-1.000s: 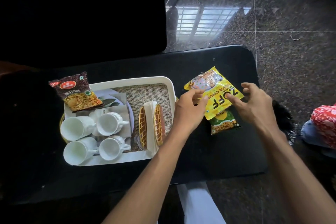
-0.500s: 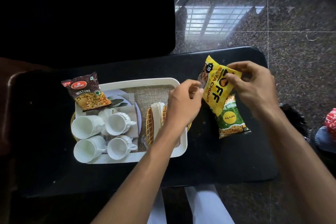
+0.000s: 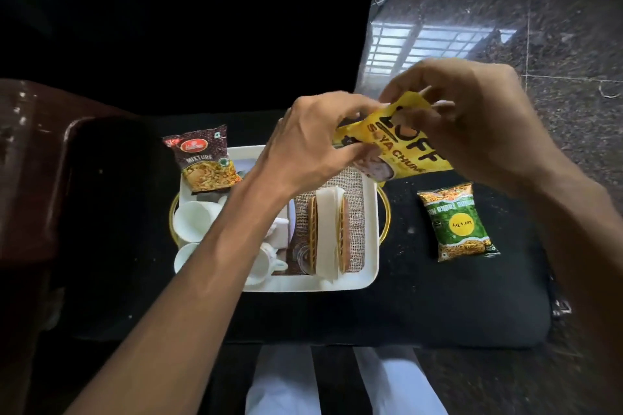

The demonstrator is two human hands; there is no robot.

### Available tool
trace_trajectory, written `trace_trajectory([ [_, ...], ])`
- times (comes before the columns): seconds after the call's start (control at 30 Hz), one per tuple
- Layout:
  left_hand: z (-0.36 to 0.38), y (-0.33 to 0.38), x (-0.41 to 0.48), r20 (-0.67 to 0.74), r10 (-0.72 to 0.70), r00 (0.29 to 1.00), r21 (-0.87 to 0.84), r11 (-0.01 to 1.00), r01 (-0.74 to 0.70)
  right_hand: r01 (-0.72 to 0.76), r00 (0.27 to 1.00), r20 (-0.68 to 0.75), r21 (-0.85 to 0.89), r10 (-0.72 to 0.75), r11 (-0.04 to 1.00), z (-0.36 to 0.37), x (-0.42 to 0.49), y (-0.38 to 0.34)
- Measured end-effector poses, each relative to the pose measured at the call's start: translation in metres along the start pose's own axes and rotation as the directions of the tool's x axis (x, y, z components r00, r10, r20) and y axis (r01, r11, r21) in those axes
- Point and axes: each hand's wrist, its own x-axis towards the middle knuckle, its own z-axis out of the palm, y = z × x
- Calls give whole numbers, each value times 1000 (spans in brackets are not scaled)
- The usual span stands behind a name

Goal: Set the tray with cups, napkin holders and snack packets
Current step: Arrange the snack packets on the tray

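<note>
Both hands hold a yellow snack packet (image 3: 394, 145) in the air above the white tray's (image 3: 370, 232) far right corner: left hand (image 3: 313, 145) pinching its left edge, right hand (image 3: 472, 125) closed on its top. The snack-packet step seems underway; next it likely needs lowering onto the tray, and the green packet (image 3: 456, 222) on the table awaits.

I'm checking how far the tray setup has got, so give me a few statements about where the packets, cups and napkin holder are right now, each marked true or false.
1. Both hands hold the yellow packet in the air. True: the left hand and right hand each grip it.
2. The green packet lies in the tray. False: it lies on the black surface to the right of the tray.
3. The brown Mixture packet rests at the tray's far left corner. True.
4. The napkin holder is empty. False: white napkins stand in it.
5. The white cups sit on the tray's right side. False: they are on its left.
</note>
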Motion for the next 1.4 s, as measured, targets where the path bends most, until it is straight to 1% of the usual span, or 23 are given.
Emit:
trace_trajectory([
  [0.07,-7,-7,-11,-31,-19,999,-64,998,17,47,999,-4,-6,-47,999,8,3,-10],
  [0.17,-15,-17,-28,-130,-54,990,-146,989,35,88,996,-9,35,-88,995,23,4,-21],
  [0.23,-20,-26,-38,-204,-85,975,-167,985,50,99,993,-80,102,-91,990,29,3,-23],
  [0.27,-22,-32,-43,-238,-118,964,-193,979,72,84,988,-141,150,-63,985,32,2,-23],
  [0.3,-24,-39,-48,-265,-161,951,-235,967,98,44,980,-200,195,-4,980,35,0,-21],
  [0.33,-26,-46,-53,-286,-209,935,-287,950,125,-23,970,-229,229,77,973,39,-2,-19],
  [0.37,-27,-53,-57,-303,-260,917,-339,928,151,-108,963,-213,244,163,964,45,-3,-18],
  [0.43,-29,-66,-65,-319,-362,876,-440,875,202,-261,955,-79,236,286,936,65,-3,-16],
  [0.47,-29,-72,-69,-313,-404,859,-482,847,223,-311,947,4,242,320,919,77,-2,-15],
  [0.53,-27,-82,-73,-276,-469,839,-538,799,270,-354,935,127,276,331,894,102,4,-15],
  [0.6,-23,-91,-76,-240,-519,820,-565,762,317,-360,932,172,301,321,883,124,13,-16],
  [0.7,-14,-106,-77,-221,-614,758,-614,691,381,-393,918,184,328,350,859,147,24,-10],
  [0.8,-4,-117,-78,-210,-709,673,-646,617,449,-413,910,162,265,382,871,164,32,-5],
  [0.9,6,-123,-81,-190,-777,600,-659,554,509,-436,899,170,244,404,866,178,37,-1],
  [1.0,12,-127,-82,-181,-818,546,-677,506,534,-458,884,169,130,436,879,188,41,3],
  [1.07,14,-129,-82,-173,-825,538,-671,498,549,-485,870,152,83,470,871,193,43,5],
  [1.17,18,-129,-80,-182,-816,550,-634,524,568,-513,854,136,53,503,857,197,44,9],
  [1.27,20,-129,-79,-162,-823,545,-628,512,586,-527,844,150,59,514,848,200,46,10],
  [1.4,22,-131,-78,-140,-834,534,-611,497,616,-531,843,125,38,523,847,204,48,11],
])
